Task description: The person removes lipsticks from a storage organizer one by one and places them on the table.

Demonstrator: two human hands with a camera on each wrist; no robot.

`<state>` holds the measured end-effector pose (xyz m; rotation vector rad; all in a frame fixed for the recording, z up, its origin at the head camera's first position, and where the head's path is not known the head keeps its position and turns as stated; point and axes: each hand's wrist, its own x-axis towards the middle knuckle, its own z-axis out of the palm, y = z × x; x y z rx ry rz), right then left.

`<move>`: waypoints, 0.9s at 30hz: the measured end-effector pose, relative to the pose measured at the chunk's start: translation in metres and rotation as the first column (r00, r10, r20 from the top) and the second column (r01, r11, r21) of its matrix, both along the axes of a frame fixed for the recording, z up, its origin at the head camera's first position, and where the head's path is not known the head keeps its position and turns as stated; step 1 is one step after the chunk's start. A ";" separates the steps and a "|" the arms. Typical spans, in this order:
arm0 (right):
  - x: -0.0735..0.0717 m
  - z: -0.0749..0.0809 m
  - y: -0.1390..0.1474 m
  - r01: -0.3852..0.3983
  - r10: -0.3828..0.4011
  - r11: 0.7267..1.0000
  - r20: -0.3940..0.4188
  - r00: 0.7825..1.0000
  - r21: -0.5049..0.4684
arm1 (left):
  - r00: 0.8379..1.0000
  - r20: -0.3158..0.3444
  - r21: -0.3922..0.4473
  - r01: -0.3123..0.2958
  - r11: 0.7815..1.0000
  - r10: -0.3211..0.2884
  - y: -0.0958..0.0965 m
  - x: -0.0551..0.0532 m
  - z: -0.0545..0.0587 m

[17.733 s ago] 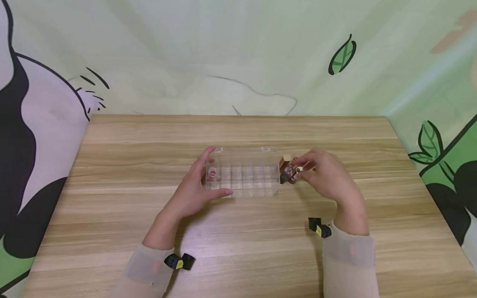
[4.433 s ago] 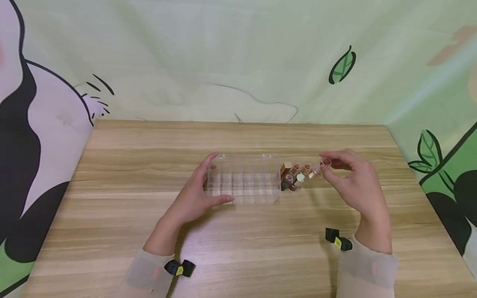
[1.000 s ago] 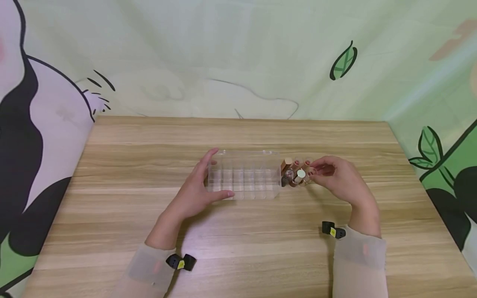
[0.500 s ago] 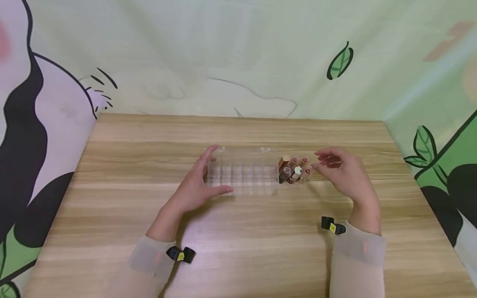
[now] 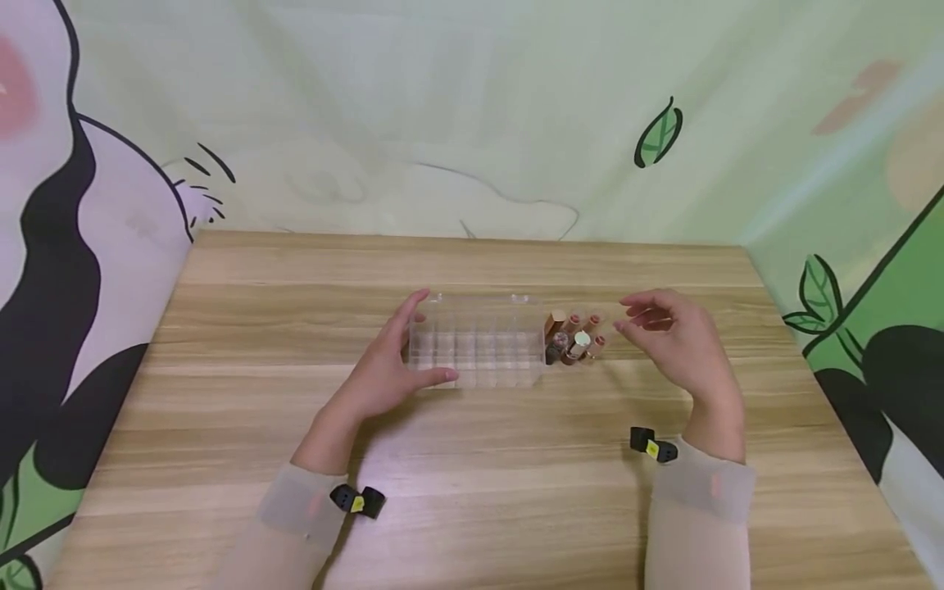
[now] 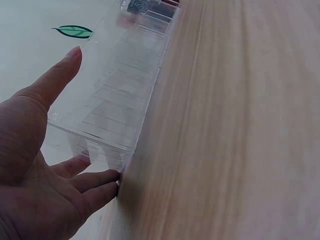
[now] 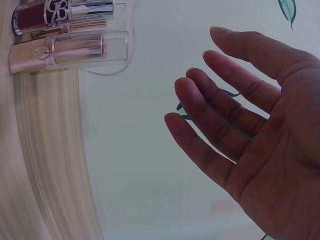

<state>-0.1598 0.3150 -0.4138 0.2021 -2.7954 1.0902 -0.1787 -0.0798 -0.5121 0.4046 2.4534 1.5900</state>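
Observation:
A clear compartment organizer (image 5: 487, 360) lies at the middle of the table. My left hand (image 5: 379, 369) holds its left end, thumb along the near side and fingers at the far side. Several lip products stand upright against its right end: a brown-gold tube, a dark one (image 5: 555, 352), a lip gloss with a silver cap (image 5: 581, 341) and clear-capped lipsticks. The outermost lipstick (image 7: 65, 52) and a dark red lip gloss (image 7: 35, 17) show closely in the right wrist view. My right hand (image 5: 667, 336) hovers just right of the group, fingers relaxed and holding nothing.
The wooden table (image 5: 487, 475) meets a pale green cloth (image 5: 383, 106) with painted leaves and black-and-white figures at the back and sides. A small black device with a yellow tag (image 5: 357, 501) sits on each sleeve cuff.
A red-topped piece seen earlier at the organizer's left end is gone from there. My right hand has set a clear-capped lipstick beside the others, let go and drawn back. My left hand keeps its hold.

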 end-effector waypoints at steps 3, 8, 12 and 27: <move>-0.001 0.001 0.001 0.000 0.000 1.000 -0.012 1.000 -0.001 | 1.000 -0.005 -0.002 0.002 1.000 -0.002 0.001 -0.002 -0.001; 0.000 0.001 0.005 0.002 -0.002 1.000 -0.023 1.000 0.000 | 1.000 0.000 0.009 0.004 1.000 -0.004 0.004 -0.003 -0.002; 0.002 0.000 0.007 0.028 -0.029 1.000 -0.038 0.999 -0.013 | 1.000 0.006 0.027 0.015 1.000 -0.015 0.007 -0.003 -0.002; -0.006 -0.008 0.009 0.117 -0.124 0.988 -0.072 0.990 -0.098 | 1.000 0.005 -0.019 0.010 1.000 -0.010 -0.013 -0.009 0.015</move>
